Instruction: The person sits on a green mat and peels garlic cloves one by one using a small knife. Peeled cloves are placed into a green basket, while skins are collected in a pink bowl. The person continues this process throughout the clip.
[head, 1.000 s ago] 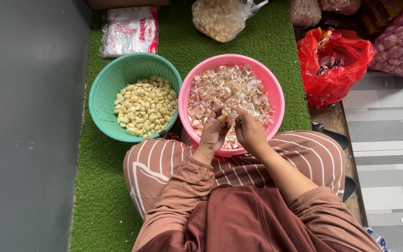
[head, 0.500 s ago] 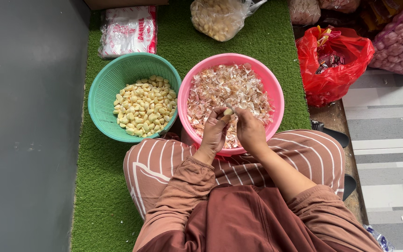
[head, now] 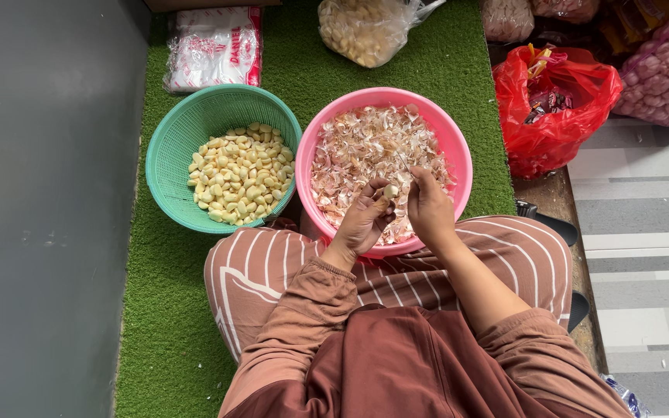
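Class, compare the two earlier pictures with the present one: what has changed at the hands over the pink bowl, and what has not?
Little changed. The left hand holds a garlic clove, the right hand close beside it. Both remain over the pink bowl of skins. The green basket and the bags have not moved.

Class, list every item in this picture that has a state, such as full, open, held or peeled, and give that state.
Green basket: partly filled with peeled cloves.
Pink bowl: holds papery skins.
Clove: held at left hand fingertips, over the bowl.
Right hand: beside the clove; contact unclear.
Red bag: open.
Clear bag: filled; closure unclear.
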